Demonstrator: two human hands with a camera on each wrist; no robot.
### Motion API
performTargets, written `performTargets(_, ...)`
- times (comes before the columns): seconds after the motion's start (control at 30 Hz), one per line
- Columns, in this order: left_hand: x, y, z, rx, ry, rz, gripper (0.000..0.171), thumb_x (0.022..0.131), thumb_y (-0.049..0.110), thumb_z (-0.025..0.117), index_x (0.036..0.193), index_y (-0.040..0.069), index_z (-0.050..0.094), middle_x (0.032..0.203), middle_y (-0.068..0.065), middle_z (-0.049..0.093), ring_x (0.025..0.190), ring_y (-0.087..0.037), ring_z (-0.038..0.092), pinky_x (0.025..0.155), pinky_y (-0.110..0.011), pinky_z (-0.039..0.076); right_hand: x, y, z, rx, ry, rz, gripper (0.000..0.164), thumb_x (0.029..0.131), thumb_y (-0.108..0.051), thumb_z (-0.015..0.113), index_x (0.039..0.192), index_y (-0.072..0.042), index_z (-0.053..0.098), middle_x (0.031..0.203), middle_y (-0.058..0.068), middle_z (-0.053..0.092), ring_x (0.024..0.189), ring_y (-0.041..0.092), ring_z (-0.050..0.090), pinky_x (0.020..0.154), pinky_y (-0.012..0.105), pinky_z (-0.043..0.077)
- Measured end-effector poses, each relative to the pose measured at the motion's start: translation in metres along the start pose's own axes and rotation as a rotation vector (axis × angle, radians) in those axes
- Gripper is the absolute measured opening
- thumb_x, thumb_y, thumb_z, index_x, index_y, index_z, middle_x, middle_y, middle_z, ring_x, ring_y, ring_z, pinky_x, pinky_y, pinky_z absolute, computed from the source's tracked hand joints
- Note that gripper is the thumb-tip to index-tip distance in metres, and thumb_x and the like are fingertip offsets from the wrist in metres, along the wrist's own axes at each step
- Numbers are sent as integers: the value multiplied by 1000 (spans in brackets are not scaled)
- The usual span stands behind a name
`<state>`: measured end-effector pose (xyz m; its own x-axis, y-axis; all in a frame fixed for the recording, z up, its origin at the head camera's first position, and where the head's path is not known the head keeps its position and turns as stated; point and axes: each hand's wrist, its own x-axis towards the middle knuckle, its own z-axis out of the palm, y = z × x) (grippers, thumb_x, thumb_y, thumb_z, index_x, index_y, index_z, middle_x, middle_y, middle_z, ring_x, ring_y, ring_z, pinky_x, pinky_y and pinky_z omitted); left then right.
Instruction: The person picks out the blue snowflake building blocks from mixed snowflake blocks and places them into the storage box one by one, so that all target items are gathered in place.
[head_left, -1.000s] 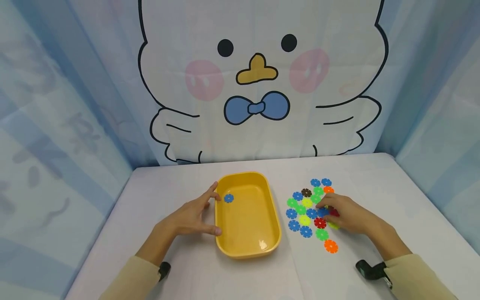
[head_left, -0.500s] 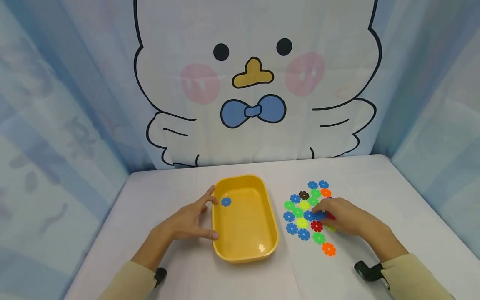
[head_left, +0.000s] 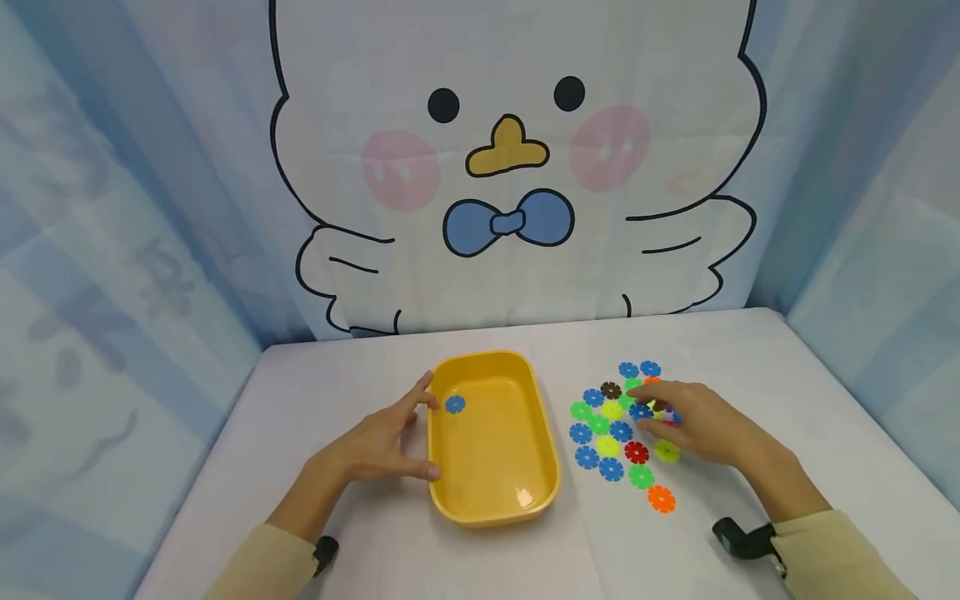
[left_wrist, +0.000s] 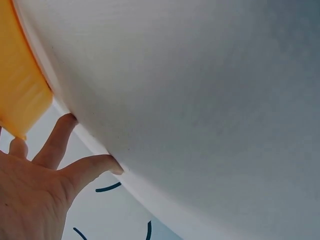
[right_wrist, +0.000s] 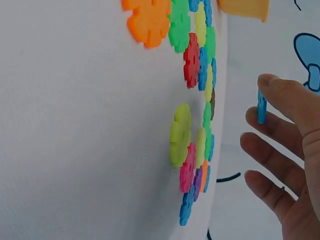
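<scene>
In the head view, my right hand (head_left: 697,421) is over the right part of a spread of colourful flower-shaped plastic discs (head_left: 607,447). Its thumb and index finger pinch one blue disc (right_wrist: 261,106), held on edge and raised off the table in the right wrist view; the other fingers are loosely bent. My left hand (head_left: 378,440) rests at the left side of a yellow tray (head_left: 493,521), fingers spread, with the thumb and a fingertip touching the rim. A single blue disc (head_left: 454,404) lies inside the tray near its upper left.
The white-covered table (head_left: 525,567) runs back to a curtain (head_left: 517,275) printed with a cartoon bird. An orange disc (head_left: 662,499) lies nearest the front of the spread. Blue curtains (head_left: 135,350) hang at both sides.
The right hand has risen slightly and moved back from the spread with a blue disc between thumb and index finger, uncovering a yellow disc. The left hand stays at the tray.
</scene>
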<state>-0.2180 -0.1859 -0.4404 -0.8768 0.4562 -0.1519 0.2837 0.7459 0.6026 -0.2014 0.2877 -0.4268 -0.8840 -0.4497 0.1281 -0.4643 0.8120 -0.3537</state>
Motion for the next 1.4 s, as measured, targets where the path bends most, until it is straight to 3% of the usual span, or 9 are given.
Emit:
performTargets(0.23,3,0,3,-8,-14,-1,99,69,63,88,150,34,38,172,17,6,139,-36,53,110,-57,47,7,-1,2,-1,26,-13,43,89,-24,82,128,-12,70,113,1,74,104,25,69,89,49,61)
performTargets(0.47,7,2,2,15,6,-13,114,67,67,87,159,41,26,169,11,27,138,-33,54,109,-56,47,15,-8,1,5,116,-64,42,86,-19,84,126,-12,71,112,-1,74,102,23,70,88,51,61)
performTargets(0.73,7,4,-1,41,8,-3,114,69,67,85,161,38,24,169,14,24,135,-33,56,109,-56,49,24,-15,1,20,185,-119,41,87,-16,84,125,-13,70,114,1,74,102,22,70,87,48,62)
performTargets(0.9,8,4,-4,48,6,24,105,72,66,84,157,35,31,171,17,14,134,-33,57,109,-54,48,35,-19,1,41,206,-139,42,86,-13,84,125,-12,70,115,2,74,103,22,71,87,48,61)
performTargets(1.17,5,1,-5,36,-5,13,99,73,66,83,154,36,35,172,16,10,134,-33,56,109,-56,48,48,-28,4,91,219,-200,41,86,-12,84,125,-11,69,116,2,74,105,21,72,89,48,61)
performTargets(1.27,3,0,-4,34,-1,12,103,73,66,82,157,35,31,170,14,23,133,-32,57,109,-55,48,53,-33,6,107,217,-221,40,87,-13,83,125,-12,70,116,0,74,105,19,71,89,47,61)
performTargets(1.4,1,-1,-4,38,4,3,115,74,66,82,164,35,18,153,17,45,131,-29,57,108,-53,50,61,-41,7,119,197,-221,39,90,-17,82,126,-14,69,117,-1,73,106,19,70,88,46,62)
